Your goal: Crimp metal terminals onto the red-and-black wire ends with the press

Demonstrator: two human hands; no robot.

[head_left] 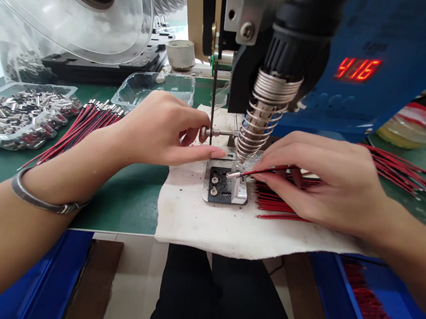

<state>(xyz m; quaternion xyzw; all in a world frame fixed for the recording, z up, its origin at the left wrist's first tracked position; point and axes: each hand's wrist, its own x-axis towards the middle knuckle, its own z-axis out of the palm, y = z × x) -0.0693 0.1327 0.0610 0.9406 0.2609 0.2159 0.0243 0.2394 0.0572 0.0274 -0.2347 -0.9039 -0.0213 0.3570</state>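
My right hand (313, 179) pinches a red-and-black wire (270, 172) between thumb and fingers. A small silver metal cap (233, 175) sits on the wire's end, over the small metal fixture (239, 190). Just above it hangs the soldering iron (251, 128), wrapped in a coil spring. My left hand (176, 136) is beside the iron, its thumb stretched toward the fixture and apart from the curled fingers. Its index fingertip is at a small metal screw fitting (205, 132). Under my right hand lie several red-and-black wires (280, 203) on a white cloth (195, 226).
At left stand a clear tray of metal caps (25, 114) and a wire bundle (83, 123). A blue machine (347, 104) displays 416. More wires (402, 167) lie at right. A blue bin (358, 312) of red wires sits below the table. A clear spool (98, 16) stands behind.
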